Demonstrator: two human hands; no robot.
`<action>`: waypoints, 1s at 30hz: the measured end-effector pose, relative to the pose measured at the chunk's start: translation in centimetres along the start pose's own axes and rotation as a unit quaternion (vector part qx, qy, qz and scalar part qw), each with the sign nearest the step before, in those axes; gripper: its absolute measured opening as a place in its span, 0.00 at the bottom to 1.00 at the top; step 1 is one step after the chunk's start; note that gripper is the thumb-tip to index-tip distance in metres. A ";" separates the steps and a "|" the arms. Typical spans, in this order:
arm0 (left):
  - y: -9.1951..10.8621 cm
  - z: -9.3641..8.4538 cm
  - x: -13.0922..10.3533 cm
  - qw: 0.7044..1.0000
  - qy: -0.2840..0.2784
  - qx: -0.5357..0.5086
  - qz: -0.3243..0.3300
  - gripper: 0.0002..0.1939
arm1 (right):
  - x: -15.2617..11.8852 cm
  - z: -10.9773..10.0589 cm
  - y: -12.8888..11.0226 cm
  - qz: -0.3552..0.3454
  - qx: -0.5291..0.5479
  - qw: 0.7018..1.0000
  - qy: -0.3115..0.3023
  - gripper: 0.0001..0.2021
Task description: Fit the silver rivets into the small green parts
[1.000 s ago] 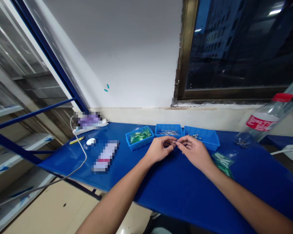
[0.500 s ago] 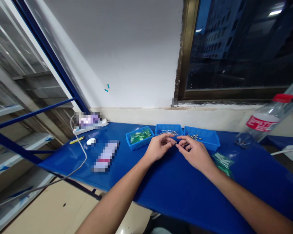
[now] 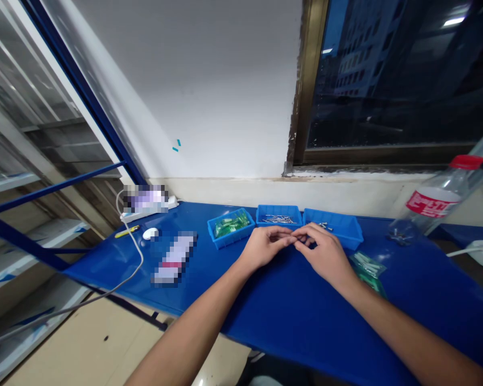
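Observation:
My left hand (image 3: 265,246) and my right hand (image 3: 320,246) meet fingertip to fingertip above the blue table, in front of the blue bins. Both are closed in a pinch; whatever lies between the fingertips is hidden or too small to name. Just behind them, the middle blue bin (image 3: 277,221) holds several long thin metal pieces that look like screws or nails (image 3: 279,219). The right blue bin (image 3: 346,228) has a few short metal pieces (image 3: 325,226), partly covered by my right hand. In the left blue bin (image 3: 233,237) lie green-tinted plastic packets (image 3: 231,222).
Green-tinted plastic bags (image 3: 368,265) lie right of my right forearm. A clear bottle with a red cap (image 3: 430,201) stands at the far right. On the left are a pixelated flat object (image 3: 175,257), a white oval object (image 3: 149,234), a yellow cutter (image 3: 126,231) and a cable (image 3: 139,262).
My hands have come closer together, and their fingertips now touch. The small glint seen between them before is hidden now. The bins have stayed in place.

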State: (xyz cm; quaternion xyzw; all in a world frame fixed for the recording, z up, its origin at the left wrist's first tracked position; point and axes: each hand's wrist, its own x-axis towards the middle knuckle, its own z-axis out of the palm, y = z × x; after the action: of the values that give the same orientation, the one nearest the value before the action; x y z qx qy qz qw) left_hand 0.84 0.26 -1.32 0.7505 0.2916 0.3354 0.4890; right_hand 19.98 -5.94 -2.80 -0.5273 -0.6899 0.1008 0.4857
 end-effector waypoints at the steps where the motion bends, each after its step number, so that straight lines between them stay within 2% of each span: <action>1: -0.2 0.0 0.1 1.000 0.012 -0.015 0.001 0.17 | 0.0 0.1 0.0 0.000 0.003 1.000 -0.004 0.05; 6: -1.1 -0.1 0.3 0.997 0.054 -0.060 -0.004 0.16 | -0.2 0.5 0.1 0.018 0.034 0.999 -0.031 0.09; 10: -1.1 0.1 0.1 0.998 0.067 0.008 0.009 0.20 | -0.2 0.4 0.1 0.037 0.037 0.998 -0.019 0.09; 15: -0.5 0.0 -0.3 0.986 0.019 0.155 0.053 0.21 | -0.1 0.3 0.1 0.028 0.023 0.998 -0.044 0.07; 20: -0.1 -0.3 -0.5 0.954 -0.014 0.289 0.079 0.23 | 0.0 0.2 0.3 0.007 -0.016 0.997 -0.080 0.05; 23: 0.1 -0.2 -0.6 0.932 -0.041 0.349 0.089 0.28 | 0.1 0.1 0.5 -0.017 -0.043 0.993 -0.107 0.04; 27: 0.3 0.2 -0.6 0.931 -0.053 0.341 0.116 0.39 | 0.1 0.0 0.7 -0.032 -0.080 0.991 -0.099 0.03; 30: 0.4 0.4 -0.6 0.947 -0.046 0.287 0.138 0.39 | 0.2 -0.1 0.6 -0.009 -0.069 0.995 -0.064 0.03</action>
State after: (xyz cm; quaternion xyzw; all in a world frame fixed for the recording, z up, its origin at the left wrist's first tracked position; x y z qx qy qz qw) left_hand 0.79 -0.58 -1.16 0.9066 0.2466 0.2665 0.2150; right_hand 20.47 -5.58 -3.03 -0.5460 -0.7296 0.0826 0.4035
